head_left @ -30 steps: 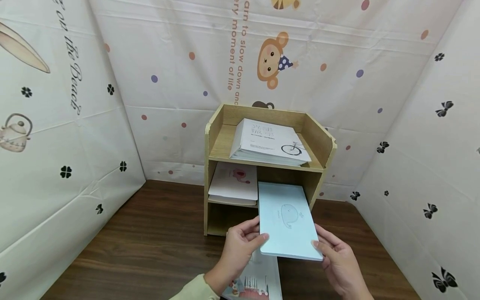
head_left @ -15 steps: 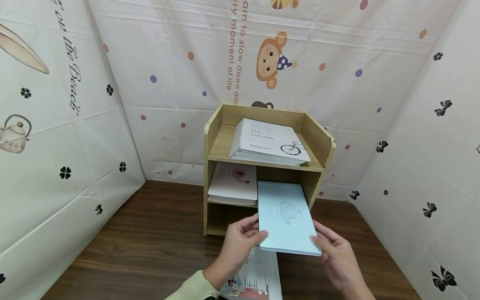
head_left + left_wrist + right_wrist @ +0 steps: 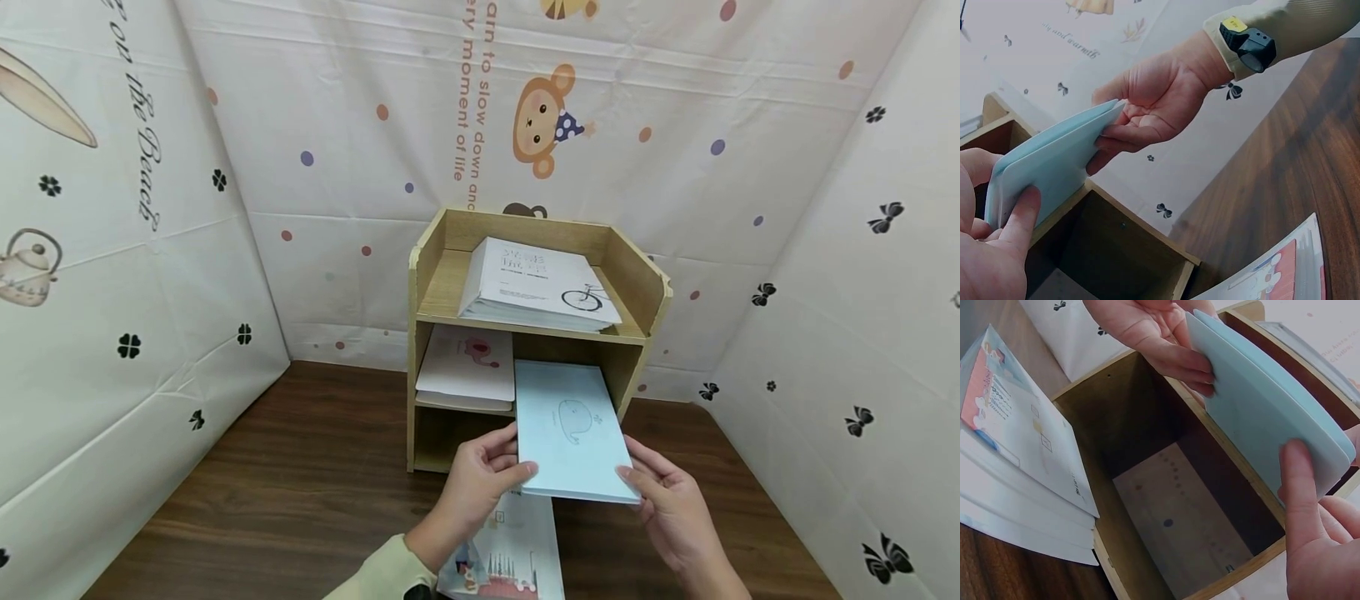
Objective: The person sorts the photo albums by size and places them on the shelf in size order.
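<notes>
Light blue notebooks point(image 3: 576, 454) with a whale drawing are held between both hands, their far end inside the middle compartment of a wooden shelf point(image 3: 414, 350). My left hand point(image 3: 480, 483) pinches the left edge, thumb on top and fingers beneath. On the right edge, near the front corner, my right hand point(image 3: 675, 508) grips the same way. In the left wrist view the blue stack point(image 3: 1054, 162) shows at least two layers. Beside it in the compartment lie pink notebooks point(image 3: 465, 367) with an elephant drawing.
White books point(image 3: 540, 279) with a bicycle drawing lie on the shelf's top. Below my hands, a stack of illustrated books point(image 3: 517, 542) lies on the dark wooden table point(image 3: 300, 500), in front of the lower compartment. Printed cloth point(image 3: 337, 167) surrounds the workspace.
Both hands have moved slightly forward with the blue notebooks, whose front edge now sits a little closer to the shelf. The grip stays the same.
</notes>
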Demonstrator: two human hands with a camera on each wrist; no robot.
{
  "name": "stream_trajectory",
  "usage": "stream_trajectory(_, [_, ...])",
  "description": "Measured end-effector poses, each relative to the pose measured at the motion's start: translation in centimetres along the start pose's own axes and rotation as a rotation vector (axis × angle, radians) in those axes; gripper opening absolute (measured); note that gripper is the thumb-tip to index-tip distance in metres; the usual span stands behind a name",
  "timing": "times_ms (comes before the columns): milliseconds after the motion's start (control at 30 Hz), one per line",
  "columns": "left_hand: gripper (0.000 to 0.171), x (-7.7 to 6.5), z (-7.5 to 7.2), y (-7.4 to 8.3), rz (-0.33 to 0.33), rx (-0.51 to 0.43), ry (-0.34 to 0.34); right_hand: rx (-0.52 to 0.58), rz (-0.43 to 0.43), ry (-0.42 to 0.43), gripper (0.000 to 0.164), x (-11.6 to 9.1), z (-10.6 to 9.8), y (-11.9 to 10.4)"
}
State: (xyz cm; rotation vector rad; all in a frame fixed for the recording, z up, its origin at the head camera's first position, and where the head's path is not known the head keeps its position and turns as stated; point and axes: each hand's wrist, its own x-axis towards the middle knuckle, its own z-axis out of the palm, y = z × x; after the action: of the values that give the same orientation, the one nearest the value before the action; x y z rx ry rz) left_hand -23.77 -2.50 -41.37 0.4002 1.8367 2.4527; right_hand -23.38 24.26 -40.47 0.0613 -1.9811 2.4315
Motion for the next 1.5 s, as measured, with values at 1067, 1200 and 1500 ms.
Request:
stream_trajectory(1067, [0.06, 1.7, -0.5, -0.4, -0.006, 0.068, 0.063, 0.056, -0.068, 0.048, 0.033, 1.6, 1.1, 0.5])
stream_trajectory(1200, [0.058, 1.7, -0.4, -0.5, 0.002, 0.068, 0.089, 0.057, -0.056, 0.057, 0.032, 1.8, 1.2, 0.4])
stream_trajectory(1500, [0.052, 2.3, -0.1, -1.1, 0.036, 0.079, 0.144, 0.048, -0.016, 0.095, 0.028, 2.4, 1.2, 0.3])
